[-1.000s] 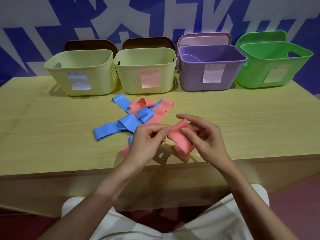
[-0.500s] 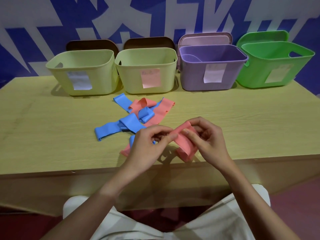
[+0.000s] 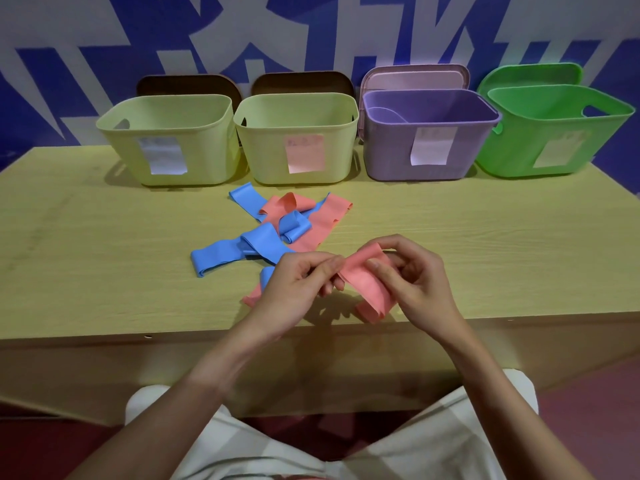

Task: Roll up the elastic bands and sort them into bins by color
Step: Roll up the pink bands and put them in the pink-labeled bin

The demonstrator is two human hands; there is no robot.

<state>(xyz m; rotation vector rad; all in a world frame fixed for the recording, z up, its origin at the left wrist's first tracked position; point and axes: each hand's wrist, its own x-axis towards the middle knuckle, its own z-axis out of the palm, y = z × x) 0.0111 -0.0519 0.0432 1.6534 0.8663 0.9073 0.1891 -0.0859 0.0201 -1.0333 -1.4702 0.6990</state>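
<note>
Both hands, left (image 3: 294, 289) and right (image 3: 414, 282), pinch a pink band (image 3: 367, 285) in their grip above the desk (image 3: 104, 254), bins (image 3: 298, 140) behind.

Matt wood-grain table (image 3: 485, 237), smooth plastic bins (image 3: 298, 140), paper labels (image 3: 305, 154).

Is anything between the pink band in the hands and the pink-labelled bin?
Nothing upright blocks it. Only the pile of loose bands lies flat on the table between the pink band and the pink-labelled bin, whose top is open.

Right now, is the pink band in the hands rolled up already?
Not yet. The pink band hangs mostly loose and flat between the left hand and right hand, which pinch its top end.
</note>
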